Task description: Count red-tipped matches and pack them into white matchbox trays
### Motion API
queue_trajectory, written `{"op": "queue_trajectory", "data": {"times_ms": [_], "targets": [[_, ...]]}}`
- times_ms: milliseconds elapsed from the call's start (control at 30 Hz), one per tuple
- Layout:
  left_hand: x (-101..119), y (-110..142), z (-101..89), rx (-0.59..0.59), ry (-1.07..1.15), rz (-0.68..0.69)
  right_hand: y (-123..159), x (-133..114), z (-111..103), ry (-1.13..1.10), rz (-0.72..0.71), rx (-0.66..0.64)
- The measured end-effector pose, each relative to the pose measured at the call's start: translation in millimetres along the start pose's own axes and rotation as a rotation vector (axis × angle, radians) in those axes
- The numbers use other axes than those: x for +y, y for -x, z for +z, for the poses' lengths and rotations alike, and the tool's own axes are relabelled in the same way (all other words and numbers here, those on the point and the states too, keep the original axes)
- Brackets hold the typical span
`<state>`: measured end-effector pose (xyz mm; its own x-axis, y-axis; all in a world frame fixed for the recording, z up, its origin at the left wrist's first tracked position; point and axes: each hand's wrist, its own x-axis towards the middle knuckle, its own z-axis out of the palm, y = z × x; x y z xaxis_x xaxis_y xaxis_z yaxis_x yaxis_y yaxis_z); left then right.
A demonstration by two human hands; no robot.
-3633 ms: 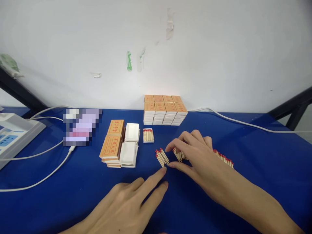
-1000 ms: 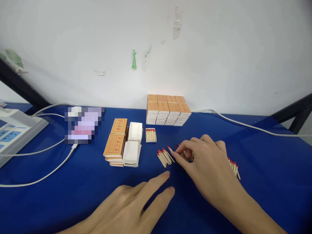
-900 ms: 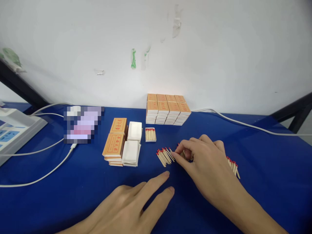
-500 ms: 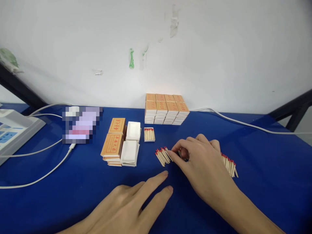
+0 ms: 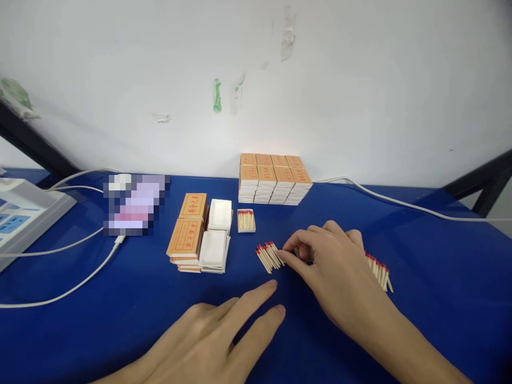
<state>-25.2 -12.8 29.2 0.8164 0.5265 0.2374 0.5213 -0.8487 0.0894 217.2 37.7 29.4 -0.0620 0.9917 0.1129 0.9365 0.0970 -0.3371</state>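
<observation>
A small group of red-tipped matches (image 5: 269, 258) lies on the blue table in front of me. At its right edge, the thumb and index finger of my right hand (image 5: 334, 269) are pinched on a match, mostly covered by the fingertips. Under and behind that hand are more matches (image 5: 380, 271), partly hidden. My left hand (image 5: 224, 333) rests open below the small group, index finger and thumb stretched toward it, holding nothing. Just behind the group sits a white matchbox tray (image 5: 246, 230) filled with matches, their red heads pointing away.
Orange matchbox sleeves (image 5: 185, 238) are stacked left of centre, beside stacked empty white trays (image 5: 213, 249). A block of closed matchboxes (image 5: 276, 176) stands against the wall. A blurred-out phone (image 5: 138, 202), a charging cable (image 5: 86, 290) and a power strip (image 5: 28, 213) occupy the left.
Over the last seconds my right hand has slid matches leftward, and the small group has grown. The pinched match now lies against the group. My left hand has drawn back slightly from the matches.
</observation>
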Motion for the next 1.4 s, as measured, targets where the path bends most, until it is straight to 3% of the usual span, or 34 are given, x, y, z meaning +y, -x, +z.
{"op": "queue_trajectory", "data": {"times_ms": [467, 600, 867, 1400], "targets": [[0, 3, 2.8, 0.019, 0.054, -0.045, 0, 5, -3, -0.006, -0.024, 0.053], [1, 1, 4.2, 0.017, 0.036, -0.033, 3, 13, -7, 0.105, -0.036, 0.17], [0, 2, 1.4, -0.008, 0.046, -0.051, 10, 13, -2, 0.314, -0.146, 0.252], [0, 5, 3.3, 0.028, 0.067, -0.061, 13, 4, 3, 0.456, -0.196, 0.294]]}}
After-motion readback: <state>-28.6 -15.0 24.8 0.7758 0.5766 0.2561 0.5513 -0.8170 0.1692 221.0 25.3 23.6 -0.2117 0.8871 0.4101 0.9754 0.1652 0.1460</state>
